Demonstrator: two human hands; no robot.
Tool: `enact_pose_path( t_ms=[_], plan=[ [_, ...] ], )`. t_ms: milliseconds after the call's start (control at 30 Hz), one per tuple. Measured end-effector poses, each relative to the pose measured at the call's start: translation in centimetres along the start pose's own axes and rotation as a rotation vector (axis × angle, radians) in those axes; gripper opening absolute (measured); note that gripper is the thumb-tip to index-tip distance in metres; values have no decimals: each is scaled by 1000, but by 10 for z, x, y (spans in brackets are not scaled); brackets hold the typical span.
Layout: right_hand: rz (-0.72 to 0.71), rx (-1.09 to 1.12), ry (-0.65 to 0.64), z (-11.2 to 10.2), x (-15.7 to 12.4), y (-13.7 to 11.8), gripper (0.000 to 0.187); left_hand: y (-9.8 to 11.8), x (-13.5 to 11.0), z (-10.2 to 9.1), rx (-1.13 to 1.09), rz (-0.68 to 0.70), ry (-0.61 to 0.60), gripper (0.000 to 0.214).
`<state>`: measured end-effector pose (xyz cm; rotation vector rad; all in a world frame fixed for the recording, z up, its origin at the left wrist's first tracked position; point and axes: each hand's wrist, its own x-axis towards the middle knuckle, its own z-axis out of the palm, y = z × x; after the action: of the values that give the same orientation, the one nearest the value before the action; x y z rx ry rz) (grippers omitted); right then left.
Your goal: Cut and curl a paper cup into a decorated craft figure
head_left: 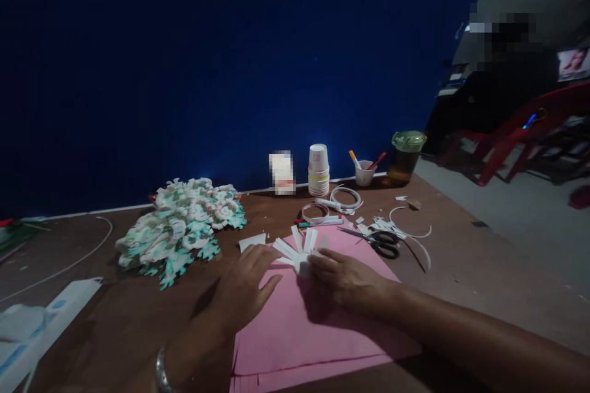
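We see white cut paper [301, 266] on pink sheets [281, 344]; the left hand [246, 282], loosely open and empty, is beside it, while the right hand [345, 279] covers its right side, fingers extended, grip unclear. Uneven pressing, we judge, could crease its strips [295, 237].

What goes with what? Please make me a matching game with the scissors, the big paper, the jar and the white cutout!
Things:
1. Scissors
2. Paper
3. Jar
4. Cutout

How they look:
A. Green on top
B. White and fanned out
C. Black-handled
D. Pink, lying under the hands

Right pairs: 1-C, 2-D, 3-A, 4-B
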<state>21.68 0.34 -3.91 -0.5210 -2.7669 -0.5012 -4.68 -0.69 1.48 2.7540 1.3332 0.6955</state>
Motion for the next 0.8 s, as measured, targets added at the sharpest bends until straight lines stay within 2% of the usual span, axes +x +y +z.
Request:
enact_pose_path(
  t_ms=[67, 133, 167, 233, 300, 400, 467, 533, 633, 800],
  plan=[
    [-7, 4, 2, -1, -2, 9, 12, 0, 4, 1, 102, 218, -11, 42],
    [-8, 10, 9, -4, -4, 16, 15, 0, 11, 10, 164, 348, -63, 44],
    [-7, 16, 28, -6, -4, 18, 17, 1, 14, 16, 185, 385, -89, 38],
    [22, 24, 104, -10, -6, 21, 23, 0, 20, 30, 237, 417, -137, 9],
    [129, 22, 218, -14, -8, 23, 27, 0, 22, 44, 314, 408, -131, 10],
    [448, 39, 283, -17, -8, 22, 25, 1, 21, 56, 410, 402, -83, 15],
    [633, 95, 229, -17, -5, 21, 19, 5, 21, 57, 423, 377, -62, 18],
    [723, 172, 100, -15, 0, 18, 14, 11, 22, 53, 369, 337, -48, 18],
    [722, 219, -108, -12, 8, 14, 12, 23, 22, 39, 240, 320, -8, 17],
    [777, 164, -257, -5, 8, 17, 18, 28, 13, 14, 164, 367, 14, 11]
  ],
)
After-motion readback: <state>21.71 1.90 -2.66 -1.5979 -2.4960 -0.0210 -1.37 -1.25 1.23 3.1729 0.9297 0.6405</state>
